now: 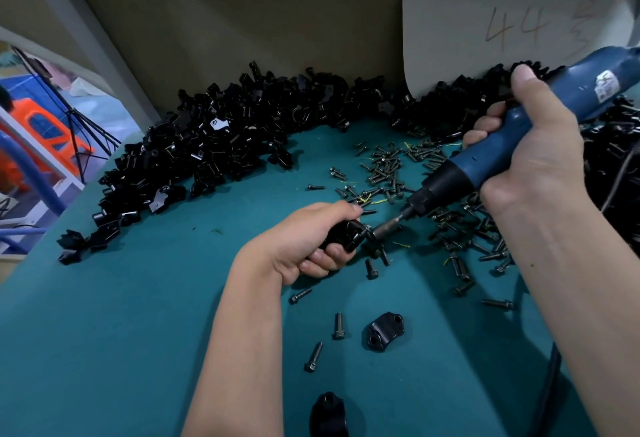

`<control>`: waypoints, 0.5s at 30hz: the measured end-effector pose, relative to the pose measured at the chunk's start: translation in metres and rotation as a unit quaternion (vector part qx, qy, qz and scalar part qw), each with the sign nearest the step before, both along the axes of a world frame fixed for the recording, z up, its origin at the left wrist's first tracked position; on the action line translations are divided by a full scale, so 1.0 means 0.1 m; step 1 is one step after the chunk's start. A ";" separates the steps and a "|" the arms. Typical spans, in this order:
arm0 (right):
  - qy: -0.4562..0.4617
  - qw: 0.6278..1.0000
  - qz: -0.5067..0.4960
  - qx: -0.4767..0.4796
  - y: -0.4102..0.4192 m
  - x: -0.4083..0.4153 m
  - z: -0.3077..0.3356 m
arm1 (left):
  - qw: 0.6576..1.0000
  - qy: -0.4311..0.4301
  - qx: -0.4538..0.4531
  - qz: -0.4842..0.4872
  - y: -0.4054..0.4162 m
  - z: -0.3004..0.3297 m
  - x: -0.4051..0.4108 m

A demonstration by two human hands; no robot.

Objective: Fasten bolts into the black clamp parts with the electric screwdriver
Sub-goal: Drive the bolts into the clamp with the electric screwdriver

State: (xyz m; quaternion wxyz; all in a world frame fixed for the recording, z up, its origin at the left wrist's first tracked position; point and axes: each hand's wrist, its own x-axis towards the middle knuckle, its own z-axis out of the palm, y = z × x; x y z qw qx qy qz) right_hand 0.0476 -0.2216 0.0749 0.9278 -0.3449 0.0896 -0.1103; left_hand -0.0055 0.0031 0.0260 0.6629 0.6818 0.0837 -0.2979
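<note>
The left hand (304, 239) curls round a black clamp part (346, 236) just above the teal counter (138, 315), thumb on top and fingers tucked beneath, a tight grip. The right hand (530, 156) wraps the blue screwdriver (512, 135), thumb along its upper side, fingers closed under the handle. The tool slants down to the left, and its bit (388, 226) meets the bolt head at the clamp's right end. Loose bolts (384, 166) lie scattered on the counter between and beyond the hands. A large heap of clamp parts (221, 138) curves along the back of the counter. Two single clamp parts sit nearer the person, one (382, 331) right of the left forearm, another (327, 414) at the bottom edge. A grey card (485, 31) marked "44" leans against the wall behind the heap.
</note>
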 end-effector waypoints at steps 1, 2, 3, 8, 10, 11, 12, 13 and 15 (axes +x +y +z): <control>0.000 1.000 -0.002 0.000 0.00 0.00 0.00 | 1.000 -0.001 0.002 -0.002 0.00 0.00 0.00; 0.002 1.000 -0.004 0.001 0.00 -0.01 0.00 | 1.000 -0.001 0.002 -0.004 0.00 0.00 0.00; 0.004 1.000 -0.006 0.003 0.00 -0.01 0.00 | 1.000 -0.001 0.002 -0.006 0.00 0.01 0.00; 0.008 1.000 -0.013 0.024 -0.02 0.01 0.00 | 1.000 -0.004 0.017 -0.018 0.00 0.01 0.00; 0.008 1.000 -0.007 0.027 -0.02 0.01 0.00 | 0.999 -0.008 0.028 -0.023 -0.02 0.01 0.01; 0.008 1.000 -0.003 0.023 -0.01 0.02 0.00 | 0.999 -0.011 0.039 -0.029 -0.03 0.01 0.01; 0.007 1.000 0.001 0.019 0.00 0.02 0.00 | 0.998 -0.014 0.052 -0.035 -0.04 0.01 0.01; 0.006 1.000 0.003 0.016 0.01 0.01 -0.01 | 0.997 -0.014 0.062 -0.040 -0.04 0.02 0.01; 0.004 1.000 0.009 0.020 0.01 0.01 0.00 | 0.996 -0.009 0.071 -0.055 -0.05 0.05 0.00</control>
